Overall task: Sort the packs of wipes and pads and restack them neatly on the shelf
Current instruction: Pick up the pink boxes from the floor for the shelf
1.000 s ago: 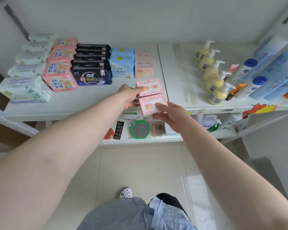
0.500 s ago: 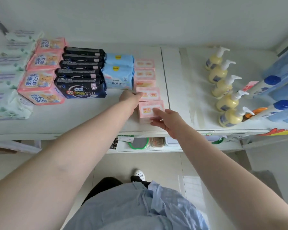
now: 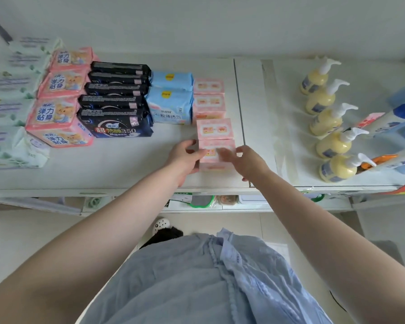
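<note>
Both hands on the front pink pack at shelf edge: left hand fingers curled on its left side, right hand fingers blurred over top, grip unclear. Uneven push could skew it vs pack behind, or tip it off.

Pale pink packs – navy packs – yellow bottles.

One wide-angle view from your head looks forward and steeply down, close over the white shelf, your own forearms reaching in from below.
</note>
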Tool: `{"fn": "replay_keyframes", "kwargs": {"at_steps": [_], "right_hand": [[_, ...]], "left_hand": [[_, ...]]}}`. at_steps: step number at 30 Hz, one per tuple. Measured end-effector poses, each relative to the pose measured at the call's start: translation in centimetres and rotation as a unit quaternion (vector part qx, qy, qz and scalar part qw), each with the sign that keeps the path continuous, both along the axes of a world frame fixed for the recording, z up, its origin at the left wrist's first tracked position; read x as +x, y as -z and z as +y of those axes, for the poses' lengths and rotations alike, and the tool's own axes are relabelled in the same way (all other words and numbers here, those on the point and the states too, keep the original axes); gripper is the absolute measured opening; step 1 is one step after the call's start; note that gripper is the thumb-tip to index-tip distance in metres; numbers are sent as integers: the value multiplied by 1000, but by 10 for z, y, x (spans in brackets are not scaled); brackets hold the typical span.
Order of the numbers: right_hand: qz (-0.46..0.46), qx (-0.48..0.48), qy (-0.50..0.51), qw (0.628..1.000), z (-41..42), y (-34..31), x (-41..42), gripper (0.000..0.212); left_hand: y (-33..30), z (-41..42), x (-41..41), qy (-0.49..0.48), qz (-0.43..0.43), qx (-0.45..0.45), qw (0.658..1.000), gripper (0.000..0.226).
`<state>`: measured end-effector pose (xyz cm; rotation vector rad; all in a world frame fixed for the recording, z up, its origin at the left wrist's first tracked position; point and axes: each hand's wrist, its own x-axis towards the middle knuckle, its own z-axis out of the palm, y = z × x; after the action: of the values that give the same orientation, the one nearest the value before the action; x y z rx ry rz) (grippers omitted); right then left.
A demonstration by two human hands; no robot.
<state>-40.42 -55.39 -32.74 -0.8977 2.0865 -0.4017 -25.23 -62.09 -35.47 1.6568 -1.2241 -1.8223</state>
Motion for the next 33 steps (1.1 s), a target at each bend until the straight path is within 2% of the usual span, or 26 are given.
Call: {"fn": "replay_keyframes", "kwargs": {"at_steps": [3,5,8,10,13,17,20,26,30,33], "right_hand": [[-39,-88,46,994,-14,5,-9,67],[-45,-117,62,990,-29,4,-16,67],[-72,-110,91,987,-54,5,-26,67],[-98,-87,98,987,-65,3,-26,63],[-81,-80,86,990,-71,3,-20,55],[-68,-94,102,988,-80,6,-16,44],[-69,-101,122,985,-82,9,-16,55],[-106,-115,138,978,-89,11,-17,60],[-136,-126,108,977,-95,6,-15,70],[-154,-133,99,974,-100,6,-17,69]], "left_hand": [[-7,5,-3,-49,-28,17,998,64],[-8,14,-5,-69,-25,86,994,78],[-12,33,-12,-97,28,226,969,76],[-9,37,-21,-132,100,265,950,69],[-6,31,-31,-167,158,222,948,59],[-5,20,-35,-177,153,189,954,46],[0,15,-32,-174,149,183,956,43],[3,8,-37,-172,152,180,956,42],[0,5,-41,-171,144,174,959,39],[-3,1,-42,-168,143,171,960,34]]}}
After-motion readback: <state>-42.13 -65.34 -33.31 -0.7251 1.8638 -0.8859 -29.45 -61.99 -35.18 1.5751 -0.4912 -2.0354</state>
